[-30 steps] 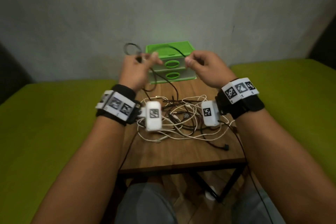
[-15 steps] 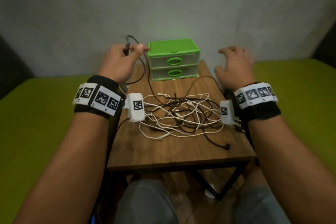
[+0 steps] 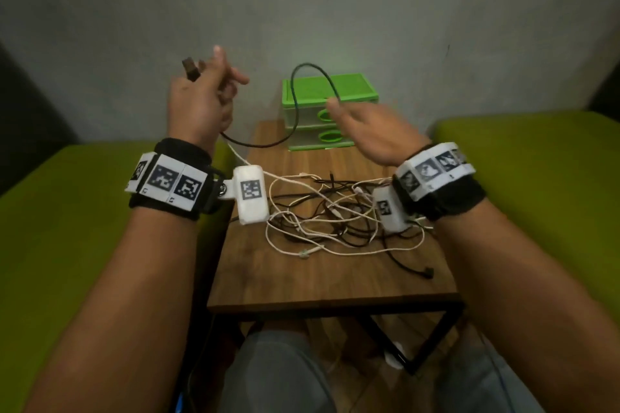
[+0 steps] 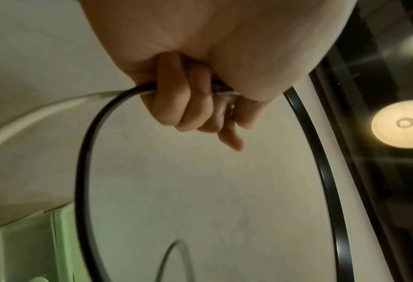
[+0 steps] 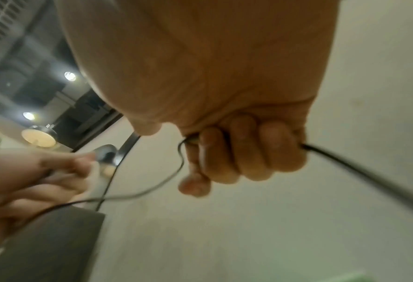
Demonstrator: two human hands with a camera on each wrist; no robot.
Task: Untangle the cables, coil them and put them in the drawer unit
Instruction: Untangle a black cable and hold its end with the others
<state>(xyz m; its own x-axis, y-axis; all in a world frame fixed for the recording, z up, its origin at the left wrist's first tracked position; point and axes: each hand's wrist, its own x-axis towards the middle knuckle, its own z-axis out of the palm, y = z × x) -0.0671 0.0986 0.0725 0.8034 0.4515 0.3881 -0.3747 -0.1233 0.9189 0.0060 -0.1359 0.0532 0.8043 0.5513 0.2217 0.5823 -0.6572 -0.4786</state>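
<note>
1. The left hand (image 3: pixel 198 104) is raised at the far left, fingers curled round the black cable (image 3: pixel 295 100) near its dark plug (image 3: pixel 190 70); a white cable (image 4: pixel 31 112) is caught in the same grasp.
2. The right hand (image 3: pixel 372 131) is clenched on the same black cable further along, in front of the green drawer unit (image 3: pixel 330 87). Between the hands the cable arcs in a loop.
3. The other cables (image 3: pixel 335 218) lie tangled on the wooden table (image 3: pixel 302 282), nearer than the drawer unit.
4. To coil well, I judge: anchor the plug end in the left hand and feed even loops with the right.
5. Shed the white cable first, or it will likely drag the tangle along.
</note>
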